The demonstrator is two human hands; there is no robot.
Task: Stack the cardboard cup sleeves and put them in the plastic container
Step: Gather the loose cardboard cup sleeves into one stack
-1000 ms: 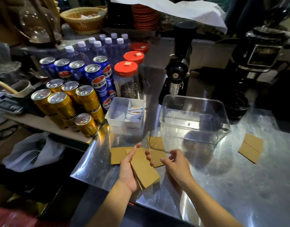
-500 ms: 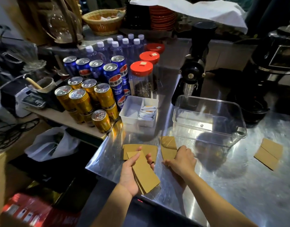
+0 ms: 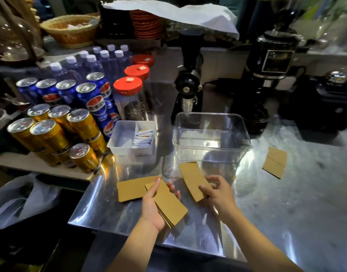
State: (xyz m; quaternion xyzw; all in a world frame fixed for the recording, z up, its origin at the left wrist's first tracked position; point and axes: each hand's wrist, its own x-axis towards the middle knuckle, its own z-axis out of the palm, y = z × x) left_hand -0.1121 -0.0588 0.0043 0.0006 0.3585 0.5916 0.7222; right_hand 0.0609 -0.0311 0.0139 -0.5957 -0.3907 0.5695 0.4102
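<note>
My left hand point(image 3: 152, 205) holds a stack of flat brown cardboard cup sleeves point(image 3: 169, 206) above the steel counter's near edge. My right hand point(image 3: 217, 195) pinches a single sleeve point(image 3: 191, 179) that lies just in front of the clear plastic container point(image 3: 212, 138), which stands empty. Another flat sleeve point(image 3: 131, 188) rests on the counter left of my left hand. Two more sleeves point(image 3: 274, 161) lie together to the right of the container.
A white divided tray point(image 3: 127, 140) with sachets stands left of the container. Gold and blue drink cans point(image 3: 57, 126), water bottles and red-lidded jars point(image 3: 129, 99) crowd the left. Black coffee grinders point(image 3: 188, 79) stand behind the container. The counter's left edge point(image 3: 86, 195) drops off.
My right hand has closed its fingers on the single sleeve in front of the container and begun lifting it. The left hand keeps its stack. The camera has shifted slightly.
</note>
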